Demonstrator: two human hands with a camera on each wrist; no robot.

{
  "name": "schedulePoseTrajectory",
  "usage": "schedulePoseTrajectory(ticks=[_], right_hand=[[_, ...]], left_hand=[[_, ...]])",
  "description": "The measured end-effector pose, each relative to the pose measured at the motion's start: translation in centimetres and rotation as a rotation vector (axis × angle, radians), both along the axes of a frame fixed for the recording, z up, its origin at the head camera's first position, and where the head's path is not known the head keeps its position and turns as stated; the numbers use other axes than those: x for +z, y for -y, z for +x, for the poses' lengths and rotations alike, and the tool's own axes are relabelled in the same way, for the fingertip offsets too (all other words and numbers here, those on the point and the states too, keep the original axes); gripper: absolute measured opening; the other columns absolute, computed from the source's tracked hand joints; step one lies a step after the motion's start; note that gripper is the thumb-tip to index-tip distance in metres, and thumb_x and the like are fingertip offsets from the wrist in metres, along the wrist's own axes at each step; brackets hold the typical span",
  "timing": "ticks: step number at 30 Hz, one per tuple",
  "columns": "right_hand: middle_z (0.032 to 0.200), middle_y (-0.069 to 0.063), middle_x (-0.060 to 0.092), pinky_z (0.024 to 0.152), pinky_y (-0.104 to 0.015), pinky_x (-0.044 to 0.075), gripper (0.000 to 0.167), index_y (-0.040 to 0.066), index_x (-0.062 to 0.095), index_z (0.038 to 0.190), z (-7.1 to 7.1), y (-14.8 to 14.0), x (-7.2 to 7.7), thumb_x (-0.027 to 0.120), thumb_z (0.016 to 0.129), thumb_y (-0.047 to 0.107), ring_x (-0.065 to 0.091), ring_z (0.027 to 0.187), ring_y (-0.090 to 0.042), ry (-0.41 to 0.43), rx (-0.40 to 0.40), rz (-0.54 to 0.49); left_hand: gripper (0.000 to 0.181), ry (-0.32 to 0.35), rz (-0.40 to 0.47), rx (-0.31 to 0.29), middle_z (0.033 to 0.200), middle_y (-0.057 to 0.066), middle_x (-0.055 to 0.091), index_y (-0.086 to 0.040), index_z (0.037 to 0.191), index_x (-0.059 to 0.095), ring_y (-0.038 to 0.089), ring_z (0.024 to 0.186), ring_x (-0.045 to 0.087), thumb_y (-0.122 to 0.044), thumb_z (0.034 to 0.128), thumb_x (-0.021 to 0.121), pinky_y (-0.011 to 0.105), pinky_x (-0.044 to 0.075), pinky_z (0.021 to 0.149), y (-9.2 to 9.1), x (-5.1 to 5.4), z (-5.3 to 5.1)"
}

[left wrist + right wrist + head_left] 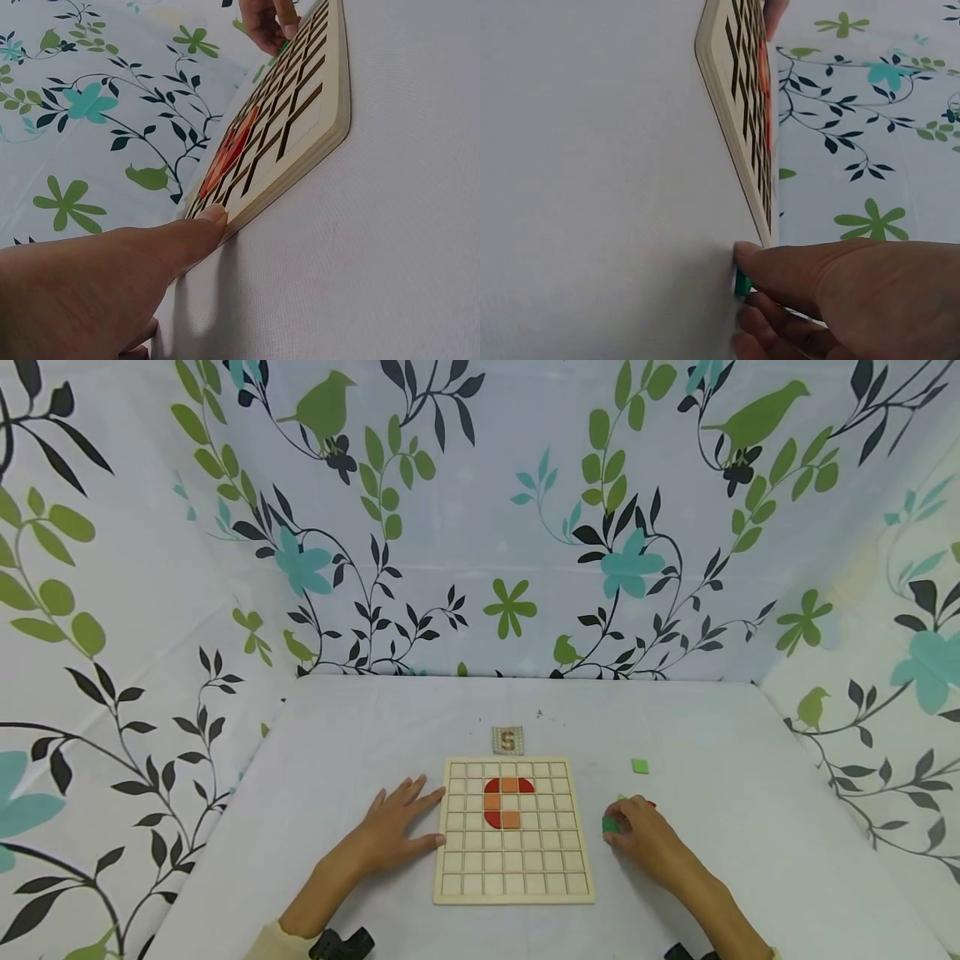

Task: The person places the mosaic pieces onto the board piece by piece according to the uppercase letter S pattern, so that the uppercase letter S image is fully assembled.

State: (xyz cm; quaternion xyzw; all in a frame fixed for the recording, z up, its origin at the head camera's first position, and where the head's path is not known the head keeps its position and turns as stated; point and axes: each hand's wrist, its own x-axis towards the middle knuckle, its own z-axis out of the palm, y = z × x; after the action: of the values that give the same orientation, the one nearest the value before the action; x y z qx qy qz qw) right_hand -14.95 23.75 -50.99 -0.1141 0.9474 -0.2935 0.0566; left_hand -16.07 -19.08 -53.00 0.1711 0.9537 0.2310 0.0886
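Observation:
A wooden grid board [513, 885] lies flat, with several red and orange tiles [510, 785] set in its upper left squares. My left hand [393, 831] is spread at the board's left edge, its thumb and a fingertip touching the rim. In the left wrist view the thumb [187, 240] presses that edge. To the right of the board, my right hand [647, 837] pinches a dark green tile [611, 825] between thumb and fingers, low over the table. In the right wrist view the same green tile [742, 283] shows below the thumb tip, partly hidden.
A light green square tile [640, 767] lies beyond my right hand. A red piece [652, 804] and a light green piece [622, 797] peek out from behind that hand. Above the board sits a small patterned card [507, 741]. Leaf-printed cloth [465, 527] surrounds the white table [360, 718].

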Motion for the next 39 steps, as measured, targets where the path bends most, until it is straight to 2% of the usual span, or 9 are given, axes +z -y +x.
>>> schedulePoseTrajectory(ticks=[5, 9, 13, 16, 23, 29, 39], right_hand=[[0.107, 0.001, 0.058, 0.088, -0.030, 0.055, 0.021, 0.007, 0.066, 0.117, 0.2, 0.0, -0.2, 0.075, 0.098, 0.008, 0.055, 0.100, -0.012, -0.016, 0.026, -0.009], [0.106, -0.001, 0.059, 0.088, -0.034, 0.056, 0.019, 0.006, 0.067, 0.115, -0.1, 0.8, -0.1, 0.075, 0.098, 0.007, 0.057, 0.100, -0.013, -0.024, 0.006, -0.006], [0.106, -0.003, 0.060, 0.089, -0.038, 0.058, 0.018, 0.005, 0.067, 0.114, -0.6, 2.7, 0.3, 0.075, 0.097, 0.006, 0.062, 0.102, -0.017, -0.015, 0.004, -0.005], [0.105, -0.001, 0.060, 0.089, -0.038, 0.058, 0.018, 0.007, 0.068, 0.113, -0.9, 4.6, 0.4, 0.076, 0.096, 0.006, 0.064, 0.104, -0.018, -0.014, 0.010, -0.001], [0.097, 0.002, 0.056, 0.079, -0.031, 0.054, 0.018, 0.008, 0.063, 0.110, -1.2, 8.5, 0.3, 0.075, 0.097, 0.005, 0.053, 0.090, -0.011, -0.003, 0.102, -0.052], [0.095, 0.006, 0.054, 0.079, -0.027, 0.055, 0.015, 0.014, 0.065, 0.094, -1.2, 9.5, -0.2, 0.076, 0.096, 0.005, 0.053, 0.089, -0.008, -0.095, 0.189, -0.065], [0.100, 0.007, 0.062, 0.086, -0.027, 0.059, 0.002, 0.011, 0.073, 0.098, -1.3, 10.0, -1.3, 0.075, 0.098, 0.010, 0.061, 0.096, -0.010, -0.184, 0.248, -0.068]], left_hand=[[0.076, -0.001, -0.005, 0.004, 0.173, 0.015, 0.029, -0.026, 0.162, 0.045, 0.042, 0.161, 0.020, -0.061, 0.0979, 0.066, 0.073, 0.010, 0.126, -0.2, 0.0, 0.1], [0.076, -0.004, -0.003, 0.007, 0.173, 0.015, 0.029, -0.026, 0.162, 0.045, 0.042, 0.161, 0.021, -0.060, 0.0983, 0.066, 0.073, 0.011, 0.126, -0.2, 0.0, 0.1], [0.076, 0.002, -0.006, 0.007, 0.173, 0.015, 0.028, -0.025, 0.162, 0.045, 0.042, 0.161, 0.020, -0.061, 0.0983, 0.066, 0.073, 0.010, 0.126, -0.1, 0.0, 0.1], [0.076, 0.005, -0.004, 0.003, 0.173, 0.015, 0.027, -0.026, 0.163, 0.044, 0.042, 0.161, 0.019, -0.061, 0.0985, 0.065, 0.072, 0.009, 0.126, 0.0, 0.1, 0.1], [0.075, 0.002, 0.002, -0.006, 0.173, 0.015, 0.028, -0.025, 0.162, 0.045, 0.041, 0.161, 0.020, -0.059, 0.0992, 0.066, 0.072, 0.010, 0.126, -0.1, 0.3, 0.0], [0.075, 0.003, 0.019, -0.012, 0.173, 0.016, 0.027, -0.025, 0.162, 0.045, 0.042, 0.161, 0.019, -0.058, 0.0993, 0.066, 0.072, 0.009, 0.126, -0.3, 0.3, 0.1], [0.074, -0.008, 0.010, -0.002, 0.172, 0.017, 0.029, -0.023, 0.161, 0.047, 0.042, 0.161, 0.021, -0.057, 0.0987, 0.068, 0.074, 0.010, 0.125, -0.2, 0.2, 0.3]])
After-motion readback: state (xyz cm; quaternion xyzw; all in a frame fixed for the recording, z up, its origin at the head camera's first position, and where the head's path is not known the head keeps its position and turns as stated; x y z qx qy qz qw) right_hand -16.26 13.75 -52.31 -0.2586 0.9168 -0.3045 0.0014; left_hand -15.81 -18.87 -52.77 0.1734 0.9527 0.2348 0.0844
